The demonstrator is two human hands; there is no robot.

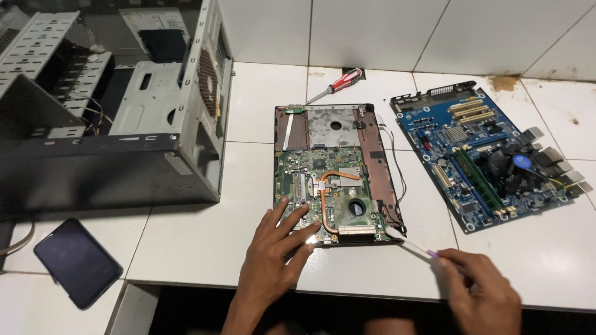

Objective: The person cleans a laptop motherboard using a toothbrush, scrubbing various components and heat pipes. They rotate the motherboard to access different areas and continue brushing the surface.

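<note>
Under the left hand [273, 257], fingers spread flat and grasping nothing: opened laptop base [338, 170], green board and copper heat pipe exposed. At its near right corner: white brush [410, 242], pinched by right hand [481, 291]. Beyond: blue motherboard [484, 155], red screwdriver [335, 85], computer case [112, 99], phone [77, 260].

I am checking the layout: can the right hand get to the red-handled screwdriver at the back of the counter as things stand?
Probably yes, with a long stretch. The right hand holds a white brush near the front edge, while the screwdriver lies beyond the opened laptop. Only that low laptop lies between.
</note>
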